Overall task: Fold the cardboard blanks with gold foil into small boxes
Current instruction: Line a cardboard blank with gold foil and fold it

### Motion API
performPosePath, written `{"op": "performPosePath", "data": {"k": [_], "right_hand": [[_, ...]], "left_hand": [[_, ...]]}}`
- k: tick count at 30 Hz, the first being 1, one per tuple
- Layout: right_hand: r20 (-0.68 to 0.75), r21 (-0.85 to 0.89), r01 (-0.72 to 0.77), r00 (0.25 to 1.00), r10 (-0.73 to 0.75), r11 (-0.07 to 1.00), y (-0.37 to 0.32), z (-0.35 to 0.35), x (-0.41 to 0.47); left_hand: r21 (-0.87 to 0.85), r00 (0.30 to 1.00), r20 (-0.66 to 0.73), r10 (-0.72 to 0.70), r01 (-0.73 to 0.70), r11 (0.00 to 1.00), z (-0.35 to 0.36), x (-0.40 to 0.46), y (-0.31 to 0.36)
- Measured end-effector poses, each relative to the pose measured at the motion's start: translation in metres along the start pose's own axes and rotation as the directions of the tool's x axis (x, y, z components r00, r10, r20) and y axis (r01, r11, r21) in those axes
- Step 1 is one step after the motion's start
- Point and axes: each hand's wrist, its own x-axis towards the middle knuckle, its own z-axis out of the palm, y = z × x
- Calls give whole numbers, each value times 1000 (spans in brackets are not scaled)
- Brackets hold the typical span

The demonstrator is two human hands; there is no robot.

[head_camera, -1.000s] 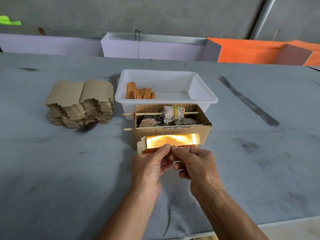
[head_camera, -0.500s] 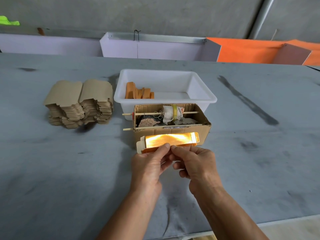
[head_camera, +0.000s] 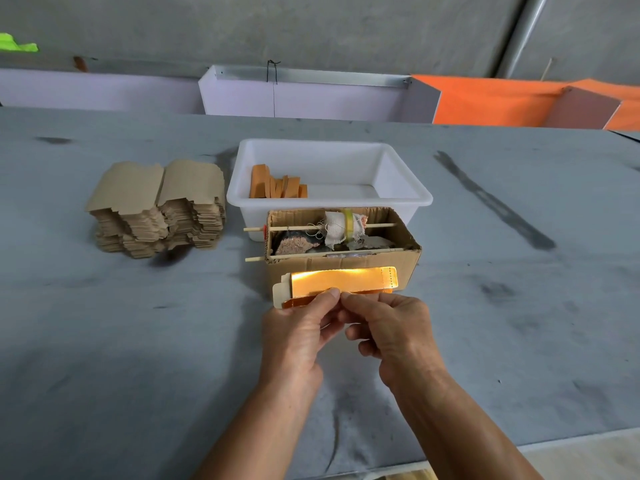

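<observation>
Head view, single camera.

Item 1: gold-foil blank [head_camera: 341,281], partly folded, foil face glaring bright, plain card tab at its 9 o'clock end. Held low centre, above the grey table [head_camera: 138,341], just in front of the near wall of the cardboard box [head_camera: 408,268].

Item 2: left hand [head_camera: 294,336], thumb and fingers pinching the blank's near edge from 7 o'clock.

Item 3: right hand [head_camera: 391,334], fingers curled, thumb tip pinching the same edge, touching the left thumb tip.

Item 4: cardboard box, open-topped, at 12 o'clock from the hands; two thin sticks [head_camera: 301,228] span it lengthwise, one carrying a cloth-wrapped bundle [head_camera: 341,228]; dark contents below, unclear.

Item 5: white plastic tub [head_camera: 405,181], directly behind the box, touching or nearly so; orange folded pieces [head_camera: 273,187] stand at its left end.

Item 6: stack of brown blanks [head_camera: 156,209], two piles side by side, at 10 o'clock, well apart from the hands.
</observation>
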Motion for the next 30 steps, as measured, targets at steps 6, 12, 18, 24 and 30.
{"op": "performPosePath", "data": {"k": [6, 12, 18, 24, 30], "right_hand": [[7, -1, -9, 1000, 9, 1000, -2, 1, 0], [15, -1, 1, 1000, -1, 1000, -1, 3, 0], [27, 33, 1, 1000, -2, 999, 5, 8, -2], [29, 97, 4, 1000, -7, 995, 9, 8, -5], [99, 192, 21, 994, -41, 981, 13, 5, -6]], "left_hand": [[-29, 999, 2, -40, 40, 999, 3, 1, -1], [-38, 991, -45, -125, 123, 992, 6, 4, 0], [-58, 983, -94, -158, 153, 986, 5, 6, 0], [-84, 977, -125, -173, 164, 983, 8, 3, 1], [-107, 964, -131, -233, 220, 970, 10, 0, 9]]}}
